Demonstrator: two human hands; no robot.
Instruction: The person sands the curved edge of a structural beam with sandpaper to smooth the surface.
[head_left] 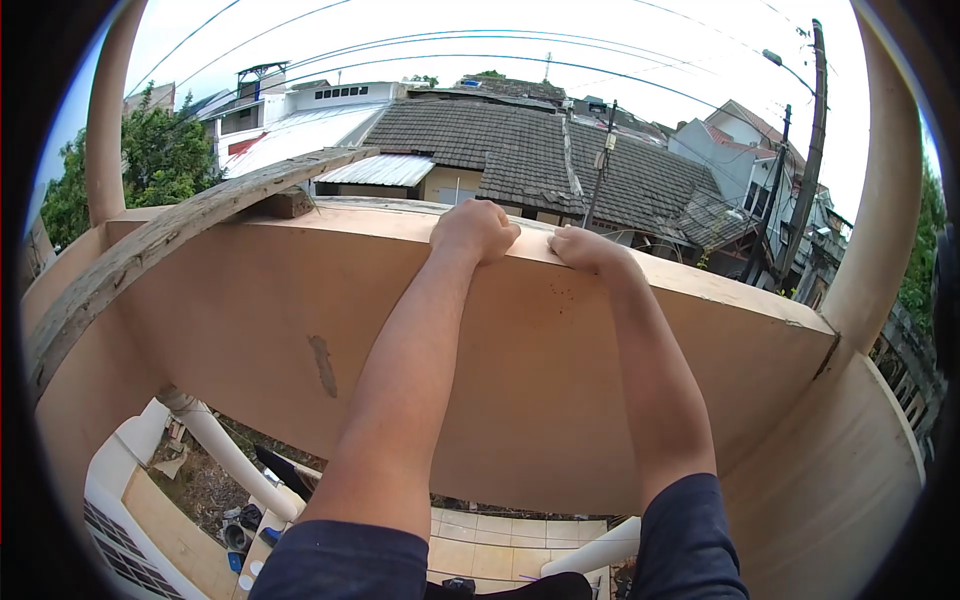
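Both my arms reach forward to the top of a peach-coloured concrete wall (530,380). My left hand (475,232) is closed in a fist at the ledge, left of centre. What it holds, if anything, is hidden; a thin pale upright line shows just behind it. A short gap to the right, my right hand (592,250) is bent over the same ledge with its fingers curled. Its thumb side faces the left hand, and anything inside it is out of sight. Small dark specks mark the wall face below the right hand.
A weathered wooden plank (170,235) slants across the left corner, propped on a small block (287,204). Round columns (880,190) stand at both sides. Far below lie a tiled floor (490,545) and white pipes (225,450). Beyond the wall are tiled roofs (470,135), poles and overhead wires.
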